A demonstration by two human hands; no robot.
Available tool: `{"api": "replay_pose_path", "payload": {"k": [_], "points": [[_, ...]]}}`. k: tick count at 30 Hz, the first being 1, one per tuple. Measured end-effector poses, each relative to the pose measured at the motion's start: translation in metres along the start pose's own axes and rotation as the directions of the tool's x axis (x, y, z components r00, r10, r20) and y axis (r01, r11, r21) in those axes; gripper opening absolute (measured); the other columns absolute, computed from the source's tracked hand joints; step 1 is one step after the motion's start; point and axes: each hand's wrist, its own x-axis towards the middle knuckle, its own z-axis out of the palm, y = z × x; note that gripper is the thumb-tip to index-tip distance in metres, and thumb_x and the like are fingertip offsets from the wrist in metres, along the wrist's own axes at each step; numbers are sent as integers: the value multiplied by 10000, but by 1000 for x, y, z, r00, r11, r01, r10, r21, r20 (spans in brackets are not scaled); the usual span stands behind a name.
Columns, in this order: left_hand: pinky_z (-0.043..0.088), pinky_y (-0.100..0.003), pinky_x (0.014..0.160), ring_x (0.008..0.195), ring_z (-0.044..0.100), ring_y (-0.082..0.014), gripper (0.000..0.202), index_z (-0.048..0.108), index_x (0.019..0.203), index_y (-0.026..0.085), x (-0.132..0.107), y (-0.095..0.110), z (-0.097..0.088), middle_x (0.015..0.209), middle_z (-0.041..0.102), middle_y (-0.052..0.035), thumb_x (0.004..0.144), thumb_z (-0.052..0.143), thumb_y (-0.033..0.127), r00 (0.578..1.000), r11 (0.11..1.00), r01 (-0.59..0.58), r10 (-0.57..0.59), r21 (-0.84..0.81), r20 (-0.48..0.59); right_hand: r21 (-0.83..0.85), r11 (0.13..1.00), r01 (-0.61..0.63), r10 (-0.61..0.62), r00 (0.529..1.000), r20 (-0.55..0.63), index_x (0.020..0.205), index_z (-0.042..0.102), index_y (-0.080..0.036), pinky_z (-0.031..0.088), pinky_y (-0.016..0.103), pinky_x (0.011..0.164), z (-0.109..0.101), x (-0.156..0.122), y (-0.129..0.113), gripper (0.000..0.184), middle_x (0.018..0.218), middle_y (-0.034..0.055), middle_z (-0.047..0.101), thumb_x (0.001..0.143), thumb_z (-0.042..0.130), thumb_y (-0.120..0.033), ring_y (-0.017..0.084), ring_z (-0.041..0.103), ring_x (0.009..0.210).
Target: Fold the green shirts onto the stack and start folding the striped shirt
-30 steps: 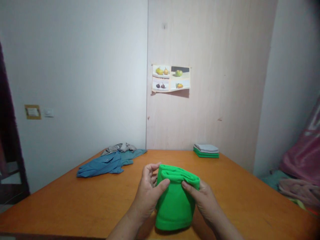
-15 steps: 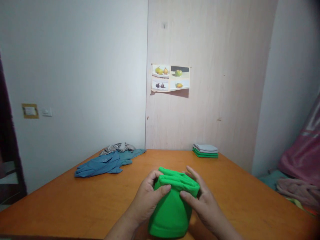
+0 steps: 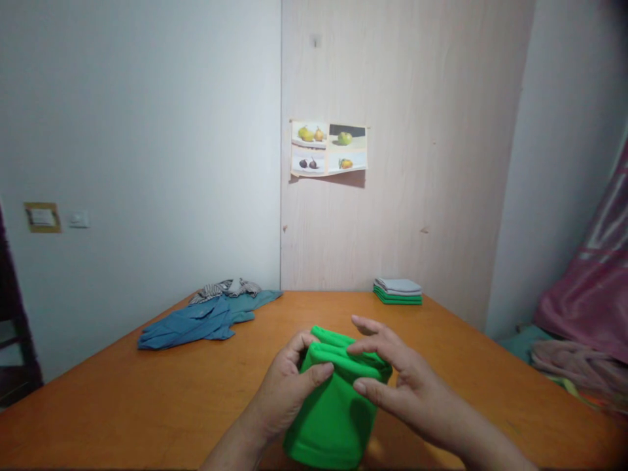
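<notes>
A bright green folded piece of clothing (image 3: 333,412) stands tilted on edge near the front of the table, its layered folds facing up. My left hand (image 3: 294,383) is closed on its left side, with the thumb on the front face and the fingers behind. At the right side, my right hand (image 3: 397,373) has its fingers spread over the top folds. Its thumb lies against the front face, and whether it presses there is hard to tell. The cloth's exact kind does not show in this folded shape.
On the orange table (image 3: 196,399), loose blue clothing (image 3: 196,320) and a striped garment (image 3: 220,290) lie at the back left. A neat stack of grey and green folded cloths (image 3: 398,292) sits at the back right. Pink fabric (image 3: 579,307) is beyond the right edge.
My right hand has loosened from the cloth's right side, and its fingers have moved up and over the top folds. My left hand keeps its hold. The view has shifted slightly right.
</notes>
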Motion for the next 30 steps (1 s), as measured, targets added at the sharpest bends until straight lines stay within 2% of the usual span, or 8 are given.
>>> {"api": "replay_pose_path", "payload": {"k": [7, 11, 14, 18, 21, 24, 27, 30], "points": [[493, -313, 823, 947, 598, -189, 247, 561, 939, 199, 0, 0, 2, 1014, 596, -23, 830, 764, 286, 998, 999, -28, 27, 23, 49, 34, 997, -70, 64, 988, 144, 1269, 630, -293, 302, 471, 1174, -3, 11, -14, 481, 1538, 97, 424, 819, 765, -395, 266, 355, 1447], [493, -298, 816, 923, 596, -178, 246, 571, 929, 195, 0, 0, 2, 993, 595, -17, 823, 773, 286, 998, 999, -27, 25, 40, 59, -19, 997, -77, 79, 983, 168, 1097, 701, -245, 345, 446, 1144, -8, 15, -22, 342, 1441, 94, 530, 803, 775, -403, 267, 435, 1381], [497, -292, 811, 917, 601, -176, 259, 572, 925, 194, -1, 1, 1, 994, 603, -16, 814, 782, 298, 999, 999, -24, 22, 32, 38, -115, 991, -68, 86, 983, 162, 918, 728, -218, 415, 441, 1076, -15, 14, -20, 244, 1357, 98, 598, 793, 776, -421, 289, 516, 1286], [510, -306, 790, 873, 628, -181, 307, 566, 940, 202, -2, 3, 0, 970, 631, -8, 791, 801, 331, 999, 999, 31, -33, -45, -31, -176, 984, -24, 44, 993, 114, 861, 744, -254, 436, 445, 1043, -26, 7, -5, 190, 1293, 68, 651, 813, 753, -437, 306, 554, 1235], [518, -324, 786, 849, 650, -191, 348, 562, 955, 211, -2, 5, 0, 937, 650, -2, 762, 824, 336, 994, 993, 65, -73, -103, -79, -105, 994, -20, 34, 990, 135, 857, 740, -266, 456, 428, 1020, -31, 2, -1, 188, 1224, 52, 687, 871, 689, -446, 282, 594, 1179], [522, -321, 787, 855, 659, -193, 358, 551, 948, 208, -1, 5, 0, 946, 660, -9, 757, 829, 327, 995, 991, 60, -69, -116, -77, -24, 999, -24, 28, 987, 158, 852, 713, -249, 480, 397, 978, -32, 1, -5, 191, 1138, 49, 708, 902, 651, -423, 251, 630, 1093], [529, -320, 779, 838, 657, -182, 344, 530, 950, 205, 0, 4, 0, 957, 661, -16, 787, 808, 325, 998, 993, 53, -57, -104, -40, 30, 998, -61, 57, 991, 122, 863, 646, -233, 497, 360, 924, -30, 2, -8, 172, 1063, 36, 711, 875, 687, -400, 232, 643, 1026], [531, -326, 785, 852, 661, -189, 342, 522, 972, 209, 1, 5, 0, 963, 659, -17, 802, 796, 324, 998, 994, 57, -59, -96, -11, 47, 994, -99, 95, 993, 63, 917, 590, -232, 497, 361, 917, -28, 1, -5, 236, 1056, 38, 701, 856, 706, -428, 233, 642, 1026]]}}
